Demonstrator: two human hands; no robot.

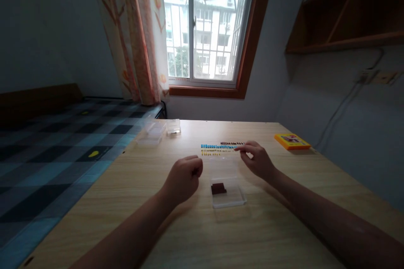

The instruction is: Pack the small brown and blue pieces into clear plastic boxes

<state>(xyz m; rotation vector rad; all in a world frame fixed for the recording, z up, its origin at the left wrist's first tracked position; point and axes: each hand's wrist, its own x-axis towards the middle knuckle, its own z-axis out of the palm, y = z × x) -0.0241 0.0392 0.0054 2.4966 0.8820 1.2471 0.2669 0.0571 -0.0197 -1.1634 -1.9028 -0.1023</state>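
My left hand point(184, 178) is curled into a fist above the table, left of an opened clear plastic box point(235, 196). What it may hold is hidden. Dark brown small blocks point(218, 188) lie together in the box's near half. My right hand point(257, 160) reaches over the box's far right side, index finger stretched out and thumb apart from it. Its fingertip is at the right end of a row of small yellow pieces point(211, 151). Behind that run a row of blue pieces point(217, 146) and a row of dark reddish pieces point(229, 143).
Clear plastic boxes point(151, 132) and a smaller clear box point(173, 126) stand at the table's far left. An orange-yellow box point(292, 141) lies near the right edge. A bed with a checked cover point(78, 147) adjoins on the left; a window point(208, 25) is ahead.
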